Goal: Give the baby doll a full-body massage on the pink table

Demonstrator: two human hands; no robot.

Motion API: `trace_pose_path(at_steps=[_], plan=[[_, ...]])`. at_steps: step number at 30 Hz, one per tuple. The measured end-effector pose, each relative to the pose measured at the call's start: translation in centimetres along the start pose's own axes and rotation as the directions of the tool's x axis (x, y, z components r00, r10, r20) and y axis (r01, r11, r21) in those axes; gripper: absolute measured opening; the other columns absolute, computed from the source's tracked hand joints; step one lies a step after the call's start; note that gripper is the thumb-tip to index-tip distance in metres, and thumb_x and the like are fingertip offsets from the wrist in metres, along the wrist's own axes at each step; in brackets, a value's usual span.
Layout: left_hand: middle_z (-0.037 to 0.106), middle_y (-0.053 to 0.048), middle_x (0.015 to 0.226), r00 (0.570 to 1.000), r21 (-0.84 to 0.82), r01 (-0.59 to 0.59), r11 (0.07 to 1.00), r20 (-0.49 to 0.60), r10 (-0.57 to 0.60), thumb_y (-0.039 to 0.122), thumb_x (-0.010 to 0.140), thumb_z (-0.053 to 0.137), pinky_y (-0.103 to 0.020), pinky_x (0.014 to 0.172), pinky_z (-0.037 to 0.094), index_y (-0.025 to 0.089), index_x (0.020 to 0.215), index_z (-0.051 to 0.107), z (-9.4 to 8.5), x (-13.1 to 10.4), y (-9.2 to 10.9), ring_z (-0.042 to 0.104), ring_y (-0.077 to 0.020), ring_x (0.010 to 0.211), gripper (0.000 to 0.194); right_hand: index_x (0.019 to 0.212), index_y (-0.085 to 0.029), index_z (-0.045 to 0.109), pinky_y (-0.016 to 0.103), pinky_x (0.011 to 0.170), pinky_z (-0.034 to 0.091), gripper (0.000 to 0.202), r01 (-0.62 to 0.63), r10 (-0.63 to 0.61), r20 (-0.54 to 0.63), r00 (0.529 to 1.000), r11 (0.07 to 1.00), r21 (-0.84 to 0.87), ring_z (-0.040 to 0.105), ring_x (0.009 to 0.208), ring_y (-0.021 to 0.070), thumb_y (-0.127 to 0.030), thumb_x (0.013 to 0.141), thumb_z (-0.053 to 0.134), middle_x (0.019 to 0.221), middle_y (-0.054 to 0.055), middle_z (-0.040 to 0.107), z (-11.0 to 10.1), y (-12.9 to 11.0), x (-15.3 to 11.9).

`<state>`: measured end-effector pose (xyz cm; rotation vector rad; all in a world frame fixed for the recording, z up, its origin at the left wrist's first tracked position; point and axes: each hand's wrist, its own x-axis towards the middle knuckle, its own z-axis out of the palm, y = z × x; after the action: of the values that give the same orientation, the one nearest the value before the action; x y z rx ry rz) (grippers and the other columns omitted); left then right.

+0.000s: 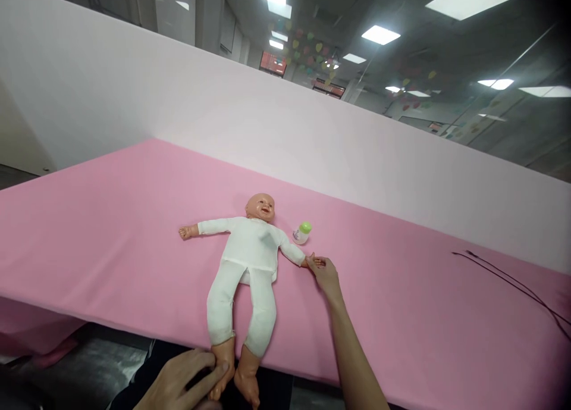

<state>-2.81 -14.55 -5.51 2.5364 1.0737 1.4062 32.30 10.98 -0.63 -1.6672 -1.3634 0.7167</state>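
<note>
A baby doll (250, 243) with a white cloth body lies on its back on the pink-covered table, head away from me and arms spread wide. Its feet hang past the table's near edge. My left hand (185, 377) is closed around the doll's foot on the left, thumb across the ankle. With its fingers pinched, my right hand (326, 276) holds the doll's small hand (317, 260) on the right side. Beside that arm, a small baby bottle (302, 233) with a green cap rests on the cloth, touched by neither hand.
Pink cloth (134, 219) covers the table, whose near edge runs just before my lap. A white partition (285, 130) rises along the far side. Thin dark cables (513, 282) lie on the cloth at the right.
</note>
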Motion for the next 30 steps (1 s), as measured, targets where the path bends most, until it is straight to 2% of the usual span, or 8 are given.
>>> trace_pose_path(at_steps=[7, 13, 16, 19, 21, 25, 27, 30], plan=[[0.077, -0.008, 0.092, 0.963, -0.216, 0.179, 0.960, -0.163, -0.216, 0.016, 0.098, 0.065, -0.024, 0.079, 0.064, 0.028, 0.130, 0.073, -1.7, 1.0, 0.4, 0.076, -0.0196, 0.088, 0.034, 0.080, -0.017, 0.072, 0.030, 0.061, 0.052, 0.047, -0.080, 0.090, 0.009, 0.996, 0.830, 0.553, 0.056, 0.062, 0.0151, -0.057, 0.064, 0.090, 0.071, 0.002, 0.064, 0.9, -2.8, -2.5], [0.074, -0.005, 0.085, 0.756, -0.410, 0.534, 0.739, -0.160, -0.635, 0.040, 0.086, 0.081, -0.024, 0.065, 0.060, 0.024, 0.097, 0.085, -5.6, 7.0, -2.9, 0.072, -0.0192, 0.076, 0.019, 0.083, -0.017, 0.075, 0.030, 0.065, 0.048, 0.040, 0.165, -0.176, -0.011, 0.984, 0.899, 0.405, 0.054, 0.064, 0.0159, -0.057, 0.085, 0.074, 0.069, 0.001, 0.062, 2.0, -9.6, -4.0], [0.079, -0.009, 0.105, 0.636, -0.539, 0.608, 0.583, -0.108, -0.764, 0.045, 0.084, 0.081, -0.032, 0.083, 0.060, 0.021, 0.104, 0.084, -4.9, 11.8, -6.5, 0.073, -0.0260, 0.098, 0.032, 0.089, -0.018, 0.079, 0.031, 0.067, 0.047, 0.035, 0.326, -0.383, 0.213, 0.899, 0.909, 0.260, 0.058, 0.067, 0.0178, -0.052, 0.091, 0.069, 0.075, 0.004, 0.069, 4.0, -12.0, -4.8], [0.078, -0.013, 0.120, 0.598, -0.651, 0.607, 0.456, -0.003, -0.801, 0.049, 0.078, 0.084, -0.042, 0.103, 0.054, 0.018, 0.109, 0.083, -2.8, 15.3, -9.8, 0.070, -0.0326, 0.116, 0.044, 0.081, -0.021, 0.077, 0.032, 0.073, 0.048, 0.031, 0.507, -0.525, 0.396, 0.754, 0.847, 0.158, 0.064, 0.075, 0.0205, -0.045, 0.096, 0.065, 0.083, 0.006, 0.075, 6.0, -12.9, -5.6], [0.078, -0.014, 0.120, 0.594, -0.681, 0.605, 0.413, 0.040, -0.803, 0.051, 0.076, 0.085, -0.044, 0.107, 0.051, 0.016, 0.107, 0.083, -1.7, 16.4, -11.0, 0.069, -0.0343, 0.119, 0.047, 0.080, -0.022, 0.077, 0.033, 0.076, 0.048, 0.032, 0.564, -0.560, 0.415, 0.717, 0.816, 0.125, 0.065, 0.079, 0.0213, -0.045, 0.098, 0.063, 0.084, 0.006, 0.075, 6.5, -12.8, -5.6], [0.079, -0.011, 0.116, 0.603, -0.633, 0.631, 0.450, 0.035, -0.797, 0.049, 0.079, 0.083, -0.039, 0.102, 0.054, 0.019, 0.109, 0.084, -2.6, 14.6, -9.6, 0.070, -0.0328, 0.116, 0.042, 0.089, -0.020, 0.080, 0.032, 0.069, 0.049, 0.040, 0.378, -0.429, 0.245, 0.869, 0.897, 0.228, 0.060, 0.070, 0.0196, -0.058, 0.090, 0.069, 0.079, 0.006, 0.073, 4.9, -11.2, -3.8], [0.080, -0.009, 0.109, 0.617, -0.567, 0.655, 0.499, 0.021, -0.787, 0.047, 0.081, 0.082, -0.034, 0.092, 0.058, 0.021, 0.104, 0.085, -4.0, 11.6, -7.6, 0.073, -0.0299, 0.104, 0.035, 0.087, -0.017, 0.080, 0.031, 0.064, 0.049, 0.048, 0.202, -0.248, 0.092, 0.964, 0.914, 0.352, 0.057, 0.063, 0.0175, -0.065, 0.081, 0.076, 0.072, 0.004, 0.069, 3.5, -9.4, -2.5], [0.077, -0.005, 0.082, 0.671, -0.478, 0.666, 0.573, 0.046, -0.740, 0.045, 0.079, 0.084, -0.026, 0.071, 0.060, 0.025, 0.097, 0.087, -5.2, 5.3, -4.9, 0.073, -0.0231, 0.077, 0.027, 0.077, -0.015, 0.078, 0.030, 0.061, 0.048, 0.054, 0.020, 0.015, -0.061, 0.998, 0.850, 0.526, 0.055, 0.061, 0.0157, -0.066, 0.064, 0.087, 0.066, 0.003, 0.065, 2.2, -5.6, -1.0]])
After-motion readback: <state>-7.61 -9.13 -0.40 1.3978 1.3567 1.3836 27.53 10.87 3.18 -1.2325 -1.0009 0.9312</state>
